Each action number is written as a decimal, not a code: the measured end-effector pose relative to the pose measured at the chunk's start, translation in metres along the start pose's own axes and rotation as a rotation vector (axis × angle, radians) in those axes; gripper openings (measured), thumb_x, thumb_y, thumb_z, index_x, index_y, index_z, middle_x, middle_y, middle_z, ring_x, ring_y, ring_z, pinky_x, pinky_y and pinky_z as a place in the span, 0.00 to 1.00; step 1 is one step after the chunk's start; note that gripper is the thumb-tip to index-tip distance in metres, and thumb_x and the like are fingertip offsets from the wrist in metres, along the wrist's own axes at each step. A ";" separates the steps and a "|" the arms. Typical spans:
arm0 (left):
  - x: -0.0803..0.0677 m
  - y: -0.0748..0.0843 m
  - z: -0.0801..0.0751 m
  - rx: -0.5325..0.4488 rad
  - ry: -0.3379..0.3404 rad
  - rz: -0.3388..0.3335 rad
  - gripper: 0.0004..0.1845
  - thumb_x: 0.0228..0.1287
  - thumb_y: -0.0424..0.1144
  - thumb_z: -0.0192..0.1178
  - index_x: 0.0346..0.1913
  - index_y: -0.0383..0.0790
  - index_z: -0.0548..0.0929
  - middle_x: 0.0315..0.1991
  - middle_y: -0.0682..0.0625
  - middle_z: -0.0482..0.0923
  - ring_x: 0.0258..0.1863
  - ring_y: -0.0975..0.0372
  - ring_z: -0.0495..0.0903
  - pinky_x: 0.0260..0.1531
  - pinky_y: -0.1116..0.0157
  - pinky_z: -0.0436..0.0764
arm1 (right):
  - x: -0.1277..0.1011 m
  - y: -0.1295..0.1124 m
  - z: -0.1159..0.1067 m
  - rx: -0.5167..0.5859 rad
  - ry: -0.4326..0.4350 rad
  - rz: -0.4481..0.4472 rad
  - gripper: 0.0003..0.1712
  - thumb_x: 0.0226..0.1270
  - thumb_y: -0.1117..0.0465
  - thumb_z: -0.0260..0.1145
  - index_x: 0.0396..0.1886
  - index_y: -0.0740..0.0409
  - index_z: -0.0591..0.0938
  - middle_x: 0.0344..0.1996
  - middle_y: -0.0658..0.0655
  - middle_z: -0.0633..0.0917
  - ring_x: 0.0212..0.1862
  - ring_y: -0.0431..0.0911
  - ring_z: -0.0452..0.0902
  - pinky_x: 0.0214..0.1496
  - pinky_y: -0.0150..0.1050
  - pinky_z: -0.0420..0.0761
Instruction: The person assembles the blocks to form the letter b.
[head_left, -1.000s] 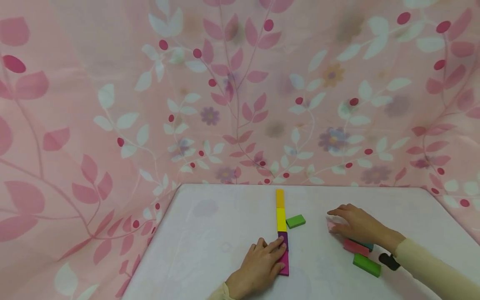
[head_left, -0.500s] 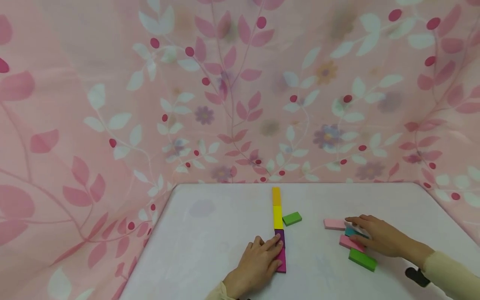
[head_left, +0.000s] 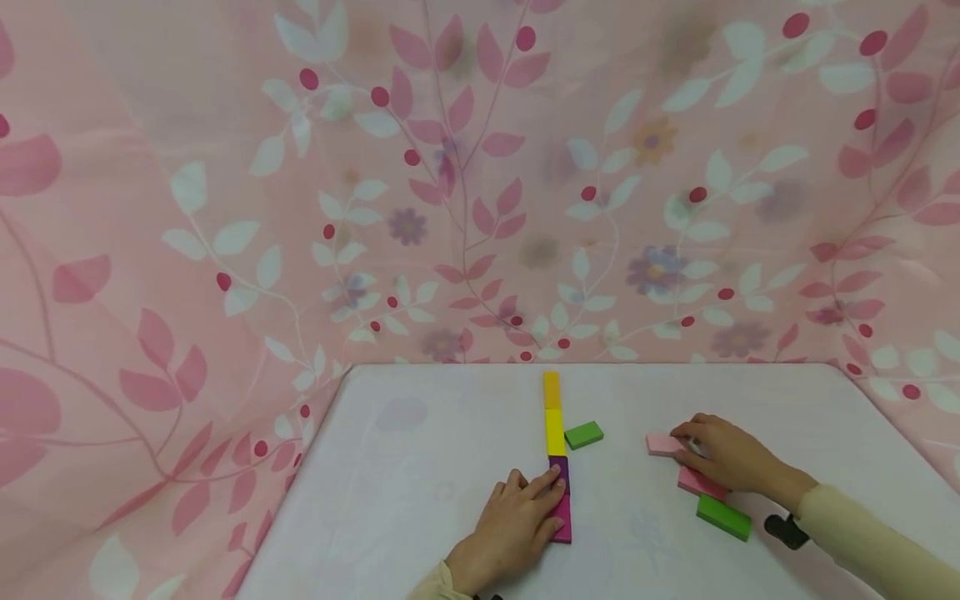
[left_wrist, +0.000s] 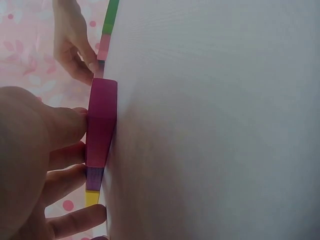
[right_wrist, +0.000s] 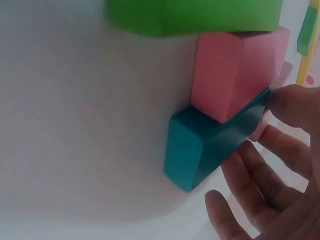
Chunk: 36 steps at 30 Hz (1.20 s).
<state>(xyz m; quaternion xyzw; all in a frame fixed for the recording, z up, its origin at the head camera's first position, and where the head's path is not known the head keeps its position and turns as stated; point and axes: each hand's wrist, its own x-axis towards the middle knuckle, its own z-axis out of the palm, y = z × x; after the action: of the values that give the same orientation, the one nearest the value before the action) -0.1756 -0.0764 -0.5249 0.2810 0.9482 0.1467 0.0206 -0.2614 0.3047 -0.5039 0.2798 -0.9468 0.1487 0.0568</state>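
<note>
My left hand (head_left: 510,521) rests on a column of wooden blocks. Its fingertips touch the purple block (head_left: 561,486) and its thumb the magenta block (head_left: 562,527). Farther up lie the yellow block (head_left: 555,433) and the orange block (head_left: 552,390), end to end. At the right, thumb and fingers of my right hand (head_left: 731,457) pinch the right end of a light pink block (head_left: 662,445). Under that hand, the teal block (right_wrist: 187,147) is hidden from the head view. It leans against a darker pink block (right_wrist: 220,75).
A green block (head_left: 723,517) lies just below the darker pink one. A smaller green block (head_left: 584,435) sits slanted beside the yellow block. The white table (head_left: 420,417) ends at a pink floral cloth (head_left: 480,183).
My right hand drew back right over the teal block, then moved left again to the light pink block's end. The left hand stays on the column. The head view shifted slightly.
</note>
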 end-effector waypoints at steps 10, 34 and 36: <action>0.000 0.000 -0.001 0.013 0.020 0.012 0.26 0.80 0.53 0.57 0.77 0.57 0.76 0.80 0.60 0.68 0.48 0.64 0.65 0.42 0.68 0.64 | 0.012 -0.003 0.014 0.006 0.074 0.044 0.15 0.67 0.53 0.78 0.50 0.54 0.90 0.35 0.41 0.82 0.37 0.36 0.73 0.42 0.39 0.83; 0.000 -0.001 0.000 -0.006 -0.029 -0.013 0.27 0.81 0.55 0.56 0.78 0.59 0.73 0.82 0.63 0.63 0.48 0.65 0.64 0.42 0.68 0.64 | 0.042 -0.025 0.018 0.082 0.003 0.077 0.17 0.68 0.52 0.77 0.49 0.58 0.89 0.34 0.43 0.83 0.37 0.39 0.78 0.41 0.40 0.81; 0.001 -0.001 0.000 -0.011 -0.029 -0.012 0.27 0.81 0.55 0.56 0.78 0.60 0.73 0.82 0.64 0.63 0.48 0.65 0.64 0.42 0.68 0.64 | 0.044 -0.025 0.019 0.082 0.004 0.078 0.17 0.68 0.52 0.77 0.49 0.59 0.89 0.34 0.44 0.83 0.37 0.39 0.78 0.41 0.40 0.81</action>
<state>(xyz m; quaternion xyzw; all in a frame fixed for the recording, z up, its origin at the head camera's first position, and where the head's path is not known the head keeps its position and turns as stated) -0.1768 -0.0771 -0.5252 0.2771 0.9487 0.1476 0.0366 -0.2845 0.2561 -0.5077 0.2443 -0.9500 0.1899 0.0414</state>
